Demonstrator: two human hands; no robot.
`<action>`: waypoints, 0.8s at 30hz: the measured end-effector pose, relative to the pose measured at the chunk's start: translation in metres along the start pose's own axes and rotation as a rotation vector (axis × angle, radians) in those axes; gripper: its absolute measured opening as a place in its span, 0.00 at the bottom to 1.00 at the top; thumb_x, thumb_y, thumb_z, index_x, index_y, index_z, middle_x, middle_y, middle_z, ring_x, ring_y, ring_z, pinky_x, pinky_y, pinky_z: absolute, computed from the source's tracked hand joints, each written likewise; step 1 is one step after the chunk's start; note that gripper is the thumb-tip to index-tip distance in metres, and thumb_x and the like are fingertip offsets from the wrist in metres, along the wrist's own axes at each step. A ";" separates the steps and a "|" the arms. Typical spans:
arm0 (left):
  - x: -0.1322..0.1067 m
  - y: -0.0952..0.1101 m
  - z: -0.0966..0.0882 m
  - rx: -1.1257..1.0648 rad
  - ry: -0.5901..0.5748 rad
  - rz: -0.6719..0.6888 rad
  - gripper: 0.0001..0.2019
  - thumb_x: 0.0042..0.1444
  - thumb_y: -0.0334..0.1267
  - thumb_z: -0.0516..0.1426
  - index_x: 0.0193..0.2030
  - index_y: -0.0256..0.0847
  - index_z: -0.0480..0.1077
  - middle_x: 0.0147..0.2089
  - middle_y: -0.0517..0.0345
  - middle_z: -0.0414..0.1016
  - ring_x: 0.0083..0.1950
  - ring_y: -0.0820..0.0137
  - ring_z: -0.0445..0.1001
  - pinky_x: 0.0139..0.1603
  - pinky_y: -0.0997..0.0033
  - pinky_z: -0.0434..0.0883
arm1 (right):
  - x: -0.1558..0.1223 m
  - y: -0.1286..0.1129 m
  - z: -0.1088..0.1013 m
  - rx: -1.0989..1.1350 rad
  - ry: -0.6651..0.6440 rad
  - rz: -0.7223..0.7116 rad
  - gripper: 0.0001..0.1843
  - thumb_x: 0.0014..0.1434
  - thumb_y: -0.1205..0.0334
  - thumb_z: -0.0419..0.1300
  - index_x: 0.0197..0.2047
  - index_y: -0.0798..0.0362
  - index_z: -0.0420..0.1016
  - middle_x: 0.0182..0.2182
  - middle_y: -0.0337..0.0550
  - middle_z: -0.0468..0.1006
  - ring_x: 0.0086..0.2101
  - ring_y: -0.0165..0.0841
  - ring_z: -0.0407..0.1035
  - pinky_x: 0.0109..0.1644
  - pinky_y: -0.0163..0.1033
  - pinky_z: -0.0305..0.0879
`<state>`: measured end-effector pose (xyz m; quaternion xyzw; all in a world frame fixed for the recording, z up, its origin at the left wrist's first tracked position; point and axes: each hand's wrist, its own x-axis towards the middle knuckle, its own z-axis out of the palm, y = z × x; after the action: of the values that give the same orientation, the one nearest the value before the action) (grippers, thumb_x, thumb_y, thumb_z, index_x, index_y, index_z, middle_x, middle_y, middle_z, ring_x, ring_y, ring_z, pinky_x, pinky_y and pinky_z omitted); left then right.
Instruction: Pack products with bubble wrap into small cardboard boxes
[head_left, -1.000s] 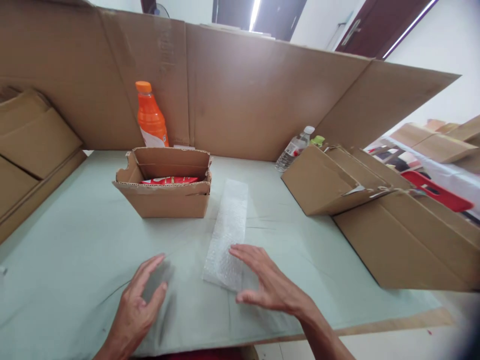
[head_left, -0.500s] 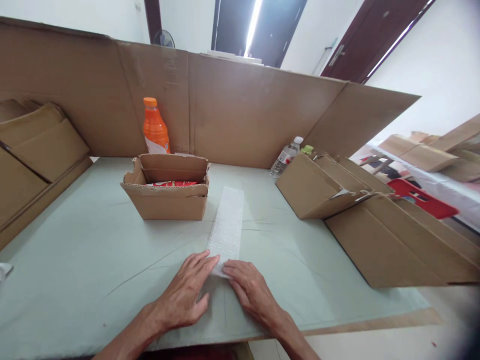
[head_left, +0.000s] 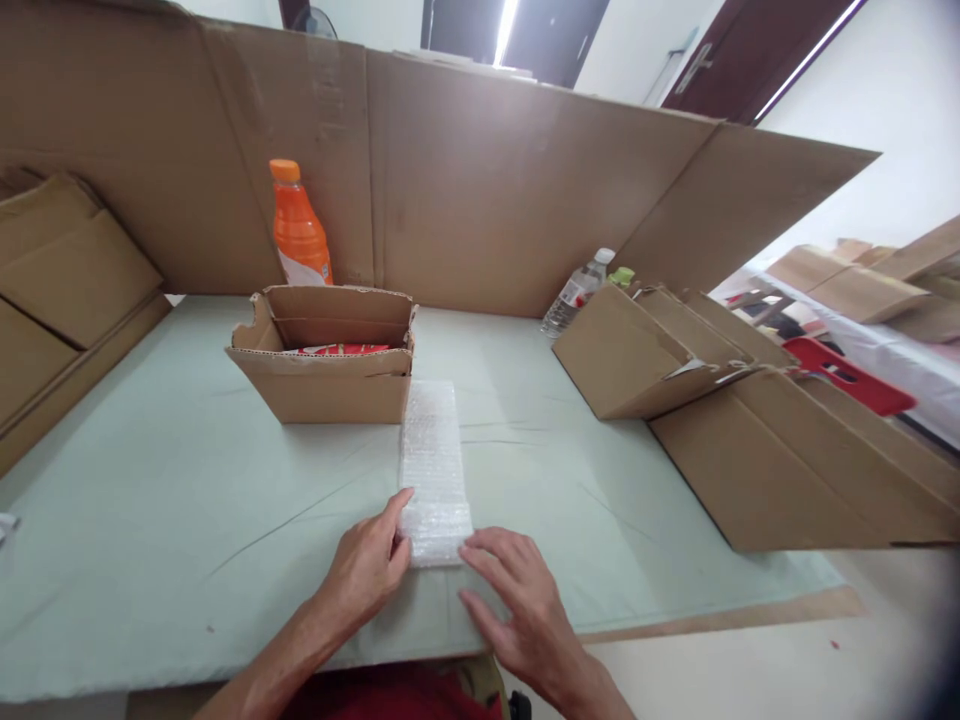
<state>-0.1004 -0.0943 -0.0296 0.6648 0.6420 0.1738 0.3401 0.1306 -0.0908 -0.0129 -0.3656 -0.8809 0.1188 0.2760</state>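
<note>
A narrow strip of clear bubble wrap (head_left: 433, 440) lies lengthwise on the cloth in front of me, its near end doubled over into a flat fold. At the left side of that fold is my left hand (head_left: 369, 553), closed, with index finger and thumb on the wrap's edge. My right hand (head_left: 525, 590) is open, thumb apart from the fingers, with fingertips at the fold's near right corner. Just beyond the strip's far left side stands an open cardboard box (head_left: 341, 396) with red packets (head_left: 345, 350) inside.
An orange drink bottle (head_left: 300, 230) stands behind the box, against a tall cardboard wall (head_left: 480, 180). To the right are a clear water bottle (head_left: 576, 300) and cardboard boxes (head_left: 795, 460). More cardboard (head_left: 67, 270) stands at left. A pale green cloth (head_left: 247, 600) covers the table.
The wrap's near end is now folded over, and the strip lies straighter and further left. My left hand has closed at its edge; my right hand has spread and moved slightly right.
</note>
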 end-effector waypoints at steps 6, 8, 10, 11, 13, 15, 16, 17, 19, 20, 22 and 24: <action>-0.011 -0.010 0.007 0.036 0.280 0.195 0.25 0.63 0.38 0.51 0.67 0.39 0.59 0.53 0.45 0.76 0.52 0.60 0.76 0.52 0.60 0.72 | 0.018 0.009 0.026 -0.059 -0.134 -0.045 0.14 0.63 0.72 0.55 0.50 0.52 0.73 0.50 0.51 0.80 0.50 0.46 0.72 0.50 0.53 0.68; -0.020 -0.014 0.008 0.064 0.393 0.361 0.26 0.62 0.38 0.55 0.67 0.40 0.58 0.61 0.42 0.70 0.61 0.56 0.69 0.61 0.54 0.68 | 0.022 0.011 0.027 0.004 -0.140 -0.015 0.13 0.65 0.72 0.53 0.48 0.52 0.74 0.45 0.49 0.82 0.45 0.42 0.74 0.47 0.49 0.68; -0.029 -0.016 0.008 0.071 0.406 0.471 0.27 0.61 0.34 0.55 0.68 0.42 0.57 0.61 0.43 0.71 0.62 0.57 0.69 0.62 0.53 0.68 | 0.026 0.011 0.024 0.090 -0.166 0.036 0.12 0.67 0.70 0.53 0.47 0.51 0.75 0.41 0.46 0.83 0.41 0.39 0.75 0.45 0.46 0.69; -0.031 -0.016 0.008 0.056 0.392 0.488 0.27 0.62 0.32 0.54 0.68 0.42 0.57 0.57 0.45 0.73 0.58 0.59 0.71 0.59 0.55 0.70 | 0.027 0.010 0.022 0.141 -0.188 0.070 0.11 0.67 0.68 0.53 0.47 0.51 0.76 0.40 0.44 0.83 0.40 0.38 0.76 0.45 0.45 0.70; -0.033 -0.015 0.009 0.011 0.361 0.442 0.25 0.63 0.30 0.51 0.67 0.41 0.59 0.49 0.49 0.78 0.49 0.63 0.75 0.51 0.61 0.74 | 0.028 0.008 0.018 0.238 -0.232 0.135 0.10 0.68 0.66 0.54 0.46 0.50 0.76 0.39 0.41 0.84 0.38 0.36 0.77 0.44 0.41 0.71; -0.030 -0.013 0.009 -0.012 0.335 0.331 0.23 0.63 0.31 0.50 0.65 0.39 0.62 0.41 0.51 0.79 0.41 0.64 0.77 0.42 0.65 0.75 | 0.027 0.007 0.016 0.234 -0.169 0.169 0.10 0.68 0.64 0.55 0.48 0.49 0.76 0.41 0.42 0.84 0.40 0.36 0.78 0.44 0.40 0.72; -0.027 -0.013 0.010 -0.009 0.316 0.269 0.23 0.62 0.32 0.50 0.64 0.38 0.63 0.38 0.52 0.79 0.38 0.64 0.77 0.39 0.66 0.75 | 0.025 0.006 0.014 0.183 -0.085 0.162 0.10 0.67 0.64 0.55 0.49 0.50 0.75 0.42 0.44 0.83 0.41 0.37 0.77 0.44 0.41 0.72; -0.023 -0.012 0.010 0.002 0.297 0.215 0.23 0.62 0.32 0.50 0.64 0.37 0.64 0.35 0.54 0.79 0.35 0.64 0.76 0.36 0.66 0.75 | 0.022 0.006 0.013 0.112 0.011 0.141 0.11 0.67 0.64 0.56 0.50 0.50 0.74 0.42 0.45 0.83 0.41 0.38 0.77 0.45 0.43 0.72; -0.014 -0.012 0.011 0.041 0.264 0.149 0.24 0.61 0.32 0.50 0.64 0.35 0.64 0.31 0.56 0.77 0.31 0.64 0.75 0.34 0.65 0.74 | 0.017 0.004 0.009 -0.013 0.117 0.066 0.13 0.65 0.65 0.57 0.52 0.50 0.73 0.43 0.48 0.81 0.42 0.40 0.75 0.45 0.46 0.70; -0.010 -0.013 0.011 0.062 0.258 0.140 0.24 0.61 0.32 0.49 0.64 0.34 0.64 0.31 0.55 0.77 0.30 0.64 0.75 0.35 0.64 0.74 | 0.015 0.002 0.009 -0.046 0.091 0.021 0.14 0.64 0.66 0.58 0.53 0.50 0.72 0.44 0.49 0.80 0.44 0.41 0.74 0.46 0.47 0.69; -0.005 -0.014 0.011 0.103 0.288 0.160 0.23 0.61 0.32 0.49 0.63 0.34 0.65 0.35 0.52 0.79 0.34 0.62 0.77 0.39 0.61 0.75 | 0.014 0.001 0.010 -0.075 -0.041 -0.047 0.18 0.61 0.68 0.59 0.55 0.51 0.71 0.49 0.51 0.78 0.48 0.43 0.72 0.49 0.49 0.68; -0.005 -0.016 0.010 0.133 0.380 0.211 0.21 0.63 0.35 0.51 0.62 0.35 0.65 0.45 0.47 0.79 0.43 0.59 0.78 0.45 0.58 0.75 | 0.016 0.001 0.016 -0.086 -0.120 -0.073 0.19 0.60 0.70 0.59 0.55 0.52 0.72 0.52 0.52 0.78 0.50 0.44 0.71 0.50 0.51 0.68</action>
<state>-0.1059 -0.1023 -0.0461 0.7044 0.6316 0.2878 0.1483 0.1127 -0.0786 -0.0198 -0.3371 -0.9129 0.0924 0.2109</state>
